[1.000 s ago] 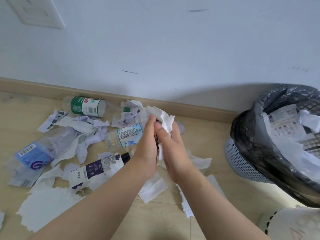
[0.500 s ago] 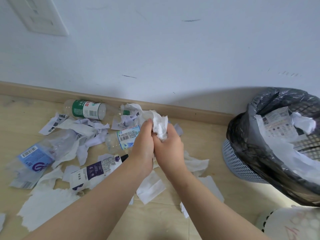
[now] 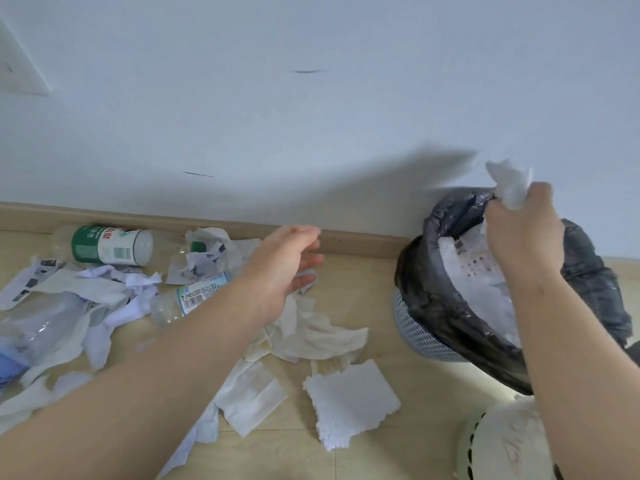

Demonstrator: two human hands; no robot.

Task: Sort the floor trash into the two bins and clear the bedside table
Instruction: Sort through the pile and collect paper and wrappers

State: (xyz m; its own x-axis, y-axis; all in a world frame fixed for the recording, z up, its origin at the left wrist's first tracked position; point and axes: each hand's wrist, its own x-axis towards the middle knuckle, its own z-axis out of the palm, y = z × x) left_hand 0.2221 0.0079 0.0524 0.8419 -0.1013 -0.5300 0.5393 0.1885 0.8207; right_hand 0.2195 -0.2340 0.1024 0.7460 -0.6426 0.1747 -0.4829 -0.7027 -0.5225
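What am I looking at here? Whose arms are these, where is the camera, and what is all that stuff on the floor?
There is no machine here. These are a person's two bare arms, filmed by a single camera worn on the head, looking forward and down.

The right hand grips a crumpled tissue above the black-lined bin. The bin already holds paper. The left hand is open, holds nothing and hovers over the litter.

On the wooden floor by the wall lie a green-labelled bottle, a blue-labelled bottle, a rumpled tissue and a flat white sheet, among other torn paper. A white bin shows at the lower right.
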